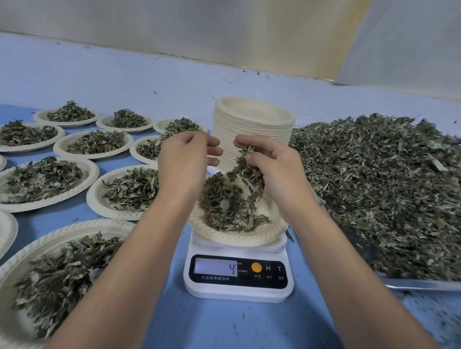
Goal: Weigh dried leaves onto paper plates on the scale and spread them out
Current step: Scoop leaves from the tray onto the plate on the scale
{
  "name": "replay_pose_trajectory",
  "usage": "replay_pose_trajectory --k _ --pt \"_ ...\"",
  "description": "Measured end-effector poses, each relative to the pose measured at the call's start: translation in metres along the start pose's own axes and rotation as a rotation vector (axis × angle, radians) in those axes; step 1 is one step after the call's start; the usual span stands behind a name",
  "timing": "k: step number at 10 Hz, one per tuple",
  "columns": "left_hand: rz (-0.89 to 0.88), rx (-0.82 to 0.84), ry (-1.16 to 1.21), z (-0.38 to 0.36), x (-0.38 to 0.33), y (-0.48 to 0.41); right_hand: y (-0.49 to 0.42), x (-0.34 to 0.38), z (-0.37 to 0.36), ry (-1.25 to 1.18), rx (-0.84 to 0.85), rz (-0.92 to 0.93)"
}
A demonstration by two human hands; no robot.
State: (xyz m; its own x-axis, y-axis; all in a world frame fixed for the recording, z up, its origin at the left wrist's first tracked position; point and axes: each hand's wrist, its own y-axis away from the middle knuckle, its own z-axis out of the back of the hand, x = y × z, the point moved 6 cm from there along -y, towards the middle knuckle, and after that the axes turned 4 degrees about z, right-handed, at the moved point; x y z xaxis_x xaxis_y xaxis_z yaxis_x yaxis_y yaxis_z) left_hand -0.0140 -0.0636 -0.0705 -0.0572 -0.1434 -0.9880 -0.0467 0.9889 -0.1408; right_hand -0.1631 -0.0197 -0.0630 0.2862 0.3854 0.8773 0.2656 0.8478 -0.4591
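A white kitchen scale (237, 277) stands in the middle of the blue table, its display showing a 4. On it rests a paper plate (234, 235) with a loose heap of dried leaves (227, 205). My right hand (271, 165) hovers above the plate's right side and pinches a hanging clump of leaves (247, 173). My left hand (186, 157) is held over the plate's left side with curled fingers; I see nothing in it.
A tall stack of empty paper plates (251, 132) stands just behind the scale. A big pile of dried leaves (396, 190) lies on a metal tray (427, 283) at the right. Several filled plates (40, 181) cover the table's left side.
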Motion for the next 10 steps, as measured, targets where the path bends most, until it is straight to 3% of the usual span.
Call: replay_pose_trajectory --k 6,10 --pt "-0.009 0.002 -0.025 0.000 0.000 0.002 -0.001 0.009 0.006 -0.126 -0.089 0.098" --pt "0.000 -0.002 -0.021 0.001 0.003 -0.001 0.002 0.010 0.002 -0.043 -0.049 0.100"
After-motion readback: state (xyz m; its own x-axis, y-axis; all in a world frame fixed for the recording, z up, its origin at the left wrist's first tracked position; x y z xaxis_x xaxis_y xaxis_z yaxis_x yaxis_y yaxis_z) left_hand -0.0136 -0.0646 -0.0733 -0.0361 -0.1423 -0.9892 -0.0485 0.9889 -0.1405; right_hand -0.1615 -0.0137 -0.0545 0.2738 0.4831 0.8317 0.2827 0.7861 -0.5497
